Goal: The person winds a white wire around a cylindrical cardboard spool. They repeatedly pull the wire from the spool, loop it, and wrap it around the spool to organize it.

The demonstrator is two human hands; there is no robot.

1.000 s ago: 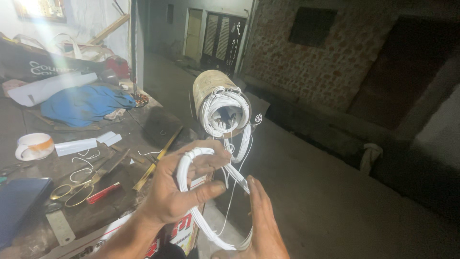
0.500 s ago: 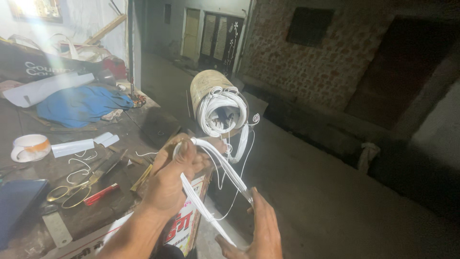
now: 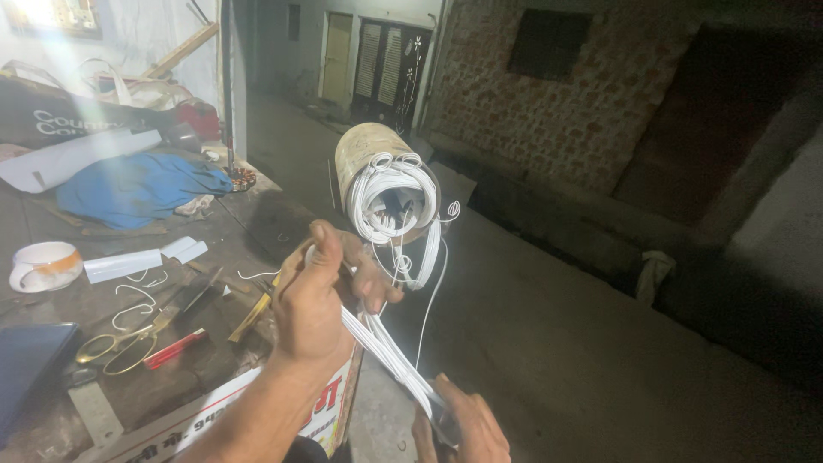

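Since half a second before, the left hand [image 3: 313, 300] had risen and drawn the white cord [image 3: 386, 351] taut, so the loose loop seen earlier was now a straight flat band. That band ran slanting from the left hand's closed thumb and fingers down to the right hand [image 3: 463, 424], low at the frame's edge, whose fingers were closed around its lower end. Behind them, a tan drum [image 3: 364, 154] carried a coil of the same white cord. At the worktable's [image 3: 249, 223] front edge hung a white sign with red lettering [image 3: 291, 411]. On the table lay a blue cloth [image 3: 137, 189], a tape roll [image 3: 43, 264], white slips [image 3: 124, 264] and scissors [image 3: 120, 343].
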